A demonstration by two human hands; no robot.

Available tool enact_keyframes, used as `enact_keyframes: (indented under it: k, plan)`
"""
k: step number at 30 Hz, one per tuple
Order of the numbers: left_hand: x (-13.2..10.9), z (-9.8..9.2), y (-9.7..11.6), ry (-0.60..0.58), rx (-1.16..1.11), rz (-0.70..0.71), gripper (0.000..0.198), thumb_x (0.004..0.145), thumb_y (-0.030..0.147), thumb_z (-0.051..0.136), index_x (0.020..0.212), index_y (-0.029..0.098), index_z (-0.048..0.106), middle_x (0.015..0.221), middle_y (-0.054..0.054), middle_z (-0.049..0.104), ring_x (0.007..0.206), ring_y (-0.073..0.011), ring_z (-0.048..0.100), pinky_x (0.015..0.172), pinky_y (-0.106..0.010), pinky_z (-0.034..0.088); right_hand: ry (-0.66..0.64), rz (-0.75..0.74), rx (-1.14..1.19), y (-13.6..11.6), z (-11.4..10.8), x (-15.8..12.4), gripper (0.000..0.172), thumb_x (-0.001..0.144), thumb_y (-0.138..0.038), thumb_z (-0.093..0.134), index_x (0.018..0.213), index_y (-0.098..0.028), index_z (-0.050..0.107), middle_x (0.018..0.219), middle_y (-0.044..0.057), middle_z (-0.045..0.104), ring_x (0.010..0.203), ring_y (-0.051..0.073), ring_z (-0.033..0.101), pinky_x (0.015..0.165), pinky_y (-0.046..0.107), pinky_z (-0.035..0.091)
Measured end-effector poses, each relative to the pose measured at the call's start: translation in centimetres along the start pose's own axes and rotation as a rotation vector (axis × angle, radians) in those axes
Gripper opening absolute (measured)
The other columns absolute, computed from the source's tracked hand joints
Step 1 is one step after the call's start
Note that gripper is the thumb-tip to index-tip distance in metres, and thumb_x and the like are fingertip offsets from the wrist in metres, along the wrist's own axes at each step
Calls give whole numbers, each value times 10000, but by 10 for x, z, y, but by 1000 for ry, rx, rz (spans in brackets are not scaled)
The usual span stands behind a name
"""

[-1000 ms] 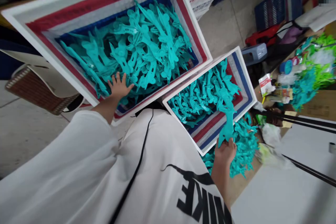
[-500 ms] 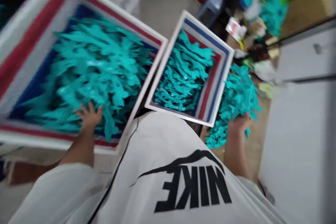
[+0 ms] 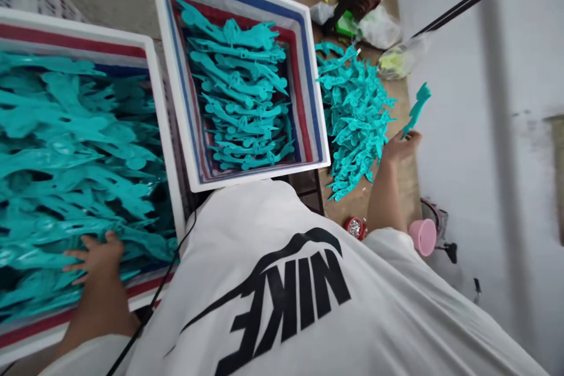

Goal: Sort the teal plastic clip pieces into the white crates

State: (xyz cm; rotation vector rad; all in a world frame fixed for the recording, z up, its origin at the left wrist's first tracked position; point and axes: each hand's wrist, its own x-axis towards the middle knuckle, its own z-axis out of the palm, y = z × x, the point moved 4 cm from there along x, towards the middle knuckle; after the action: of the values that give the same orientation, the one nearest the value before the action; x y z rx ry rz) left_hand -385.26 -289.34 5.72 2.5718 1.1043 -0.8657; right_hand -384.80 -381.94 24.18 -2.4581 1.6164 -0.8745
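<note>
Right hand (image 3: 399, 144) pinches one teal plastic piece (image 3: 416, 108), middle right; a firm grip seems best. Left hand (image 3: 94, 255) rests open on crate pieces (image 3: 66, 158).

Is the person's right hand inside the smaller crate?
No, the right hand holds one teal piece out beyond the loose pile, outside the smaller crate.

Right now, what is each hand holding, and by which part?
The right hand holds one teal plastic piece by its lower end. The left hand lies open on teal pieces heaped in the large crate.
</note>
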Motion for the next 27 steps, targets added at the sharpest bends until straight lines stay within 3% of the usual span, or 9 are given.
enact_keyframes:
  k: [2,3,6,10,14,17,20,24,27]
  plan:
    - [4,-7,-3,51,-189,-171,1432,590,673,515,1937,327,175,2020,-132,0,1832,-593,52,1400,-829,99,-149,-69,-121,3,26,1,284,1101,-342,575,1323,-187,659,1507,256,637,1486,405,593,1280,711,473]
    - [4,-11,0,83,-226,-163,1391,645,678,513,1933,251,205,2017,-183,28,1836,-589,52,1415,-811,66,-214,-94,-162,3,39,-6,342,1086,-360,601,1371,-182,665,1582,279,595,1525,428,551,1277,740,455]
    - [-2,-24,21,236,-277,16,1185,844,682,459,1885,138,306,2001,-259,104,1864,-500,31,1463,-710,50,-406,-177,-238,-12,76,-56,488,1028,-348,628,1479,-164,667,1686,311,507,1551,459,497,1256,746,456]
    - [-20,-21,70,345,-307,379,941,1004,623,446,1778,89,410,1969,-311,168,1884,-392,6,1496,-597,57,-817,-478,-333,-51,121,-164,538,1054,-317,556,1549,-147,679,1704,293,510,1537,427,497,1253,611,491]
    - [-35,15,125,170,-251,600,936,1023,574,561,1758,16,405,1958,-328,187,1880,-422,-11,1508,-626,43,-1322,-777,-383,-81,166,-271,503,1121,-301,540,1579,-161,696,1713,221,594,1531,393,499,1304,565,448]
    - [-41,46,144,-4,-173,580,983,1012,476,605,1794,-46,320,1963,-334,174,1873,-448,41,1514,-628,66,-1607,-844,-482,-87,206,-329,528,1121,-272,608,1632,-150,664,1727,193,629,1549,365,499,1323,568,430]
    - [-43,60,141,-30,-127,563,962,1030,423,562,1799,-75,272,1954,-349,189,1876,-425,63,1519,-610,91,-1711,-810,-572,-83,251,-362,589,1064,-174,664,1643,-72,632,1707,260,645,1532,365,529,1323,605,421]
    - [-44,58,132,52,-51,602,977,1060,513,519,1837,-15,250,1936,-328,276,1879,-402,83,1522,-611,110,-1710,-755,-595,-80,308,-372,643,1028,-79,632,1662,13,574,1724,326,598,1597,372,479,1369,654,336]
    - [-43,58,131,77,-31,574,986,1080,594,481,1845,10,267,1940,-319,270,1873,-402,132,1521,-599,131,-1696,-685,-573,-88,334,-368,457,1054,-110,647,1496,-15,716,1558,284,716,1520,331,544,1341,602,385]
